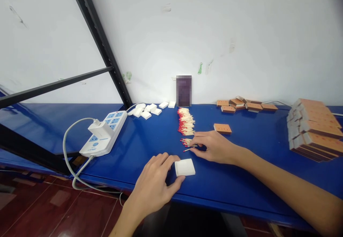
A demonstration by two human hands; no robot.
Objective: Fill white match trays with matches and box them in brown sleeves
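Note:
My left hand (157, 179) grips a small white matchbox tray (185, 167) by its left end, thumb on the near side and fingers on the far side. The tray lies on the blue tabletop and looks bare inside. Just beyond it, my right hand (213, 146) pinches red-tipped matches (187, 150) between thumb and fingers; how many is hard to make out. A small group of loose matches (185, 141) lies by those fingertips. Farther back is a long heap of matches (186, 122), red heads to the left. An orange matchbox sleeve (222, 128) rests beyond my right hand.
White trays (146, 114) lie scattered at the back left, near a white power strip (105, 133) with a plugged charger and cable. Orange sleeves (237, 104) are heaped at the back. Stacked matchboxes (314, 129) stand at right. A black metal frame (103, 44) rises at left.

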